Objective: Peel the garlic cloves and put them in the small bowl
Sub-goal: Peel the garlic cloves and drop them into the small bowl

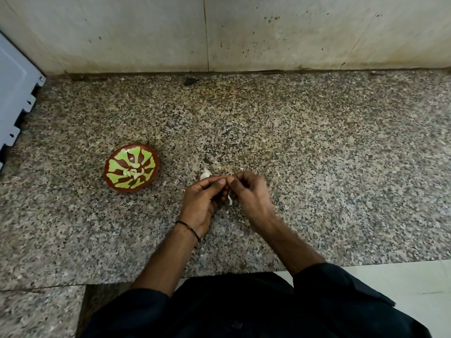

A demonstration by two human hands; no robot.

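Observation:
My left hand [203, 201] and my right hand [249, 193] meet fingertip to fingertip above the granite counter and pinch a garlic clove [229, 178] between them; it is mostly hidden by the fingers. A strip of white skin [230, 200] hangs below the fingers. A small red-brown bowl [114, 184] with a green pattern sits to the left of my hands, and several peeled cloves [133, 172] lie in its middle. Another piece of garlic [205, 173] lies on the counter just beyond my left hand.
The speckled granite counter [317, 154] runs back to a stained tiled wall [244, 32]. A pale blue-grey metal object [14, 93] stands at the far left edge. The counter's front edge is near my body, with white floor [402, 284] at lower right.

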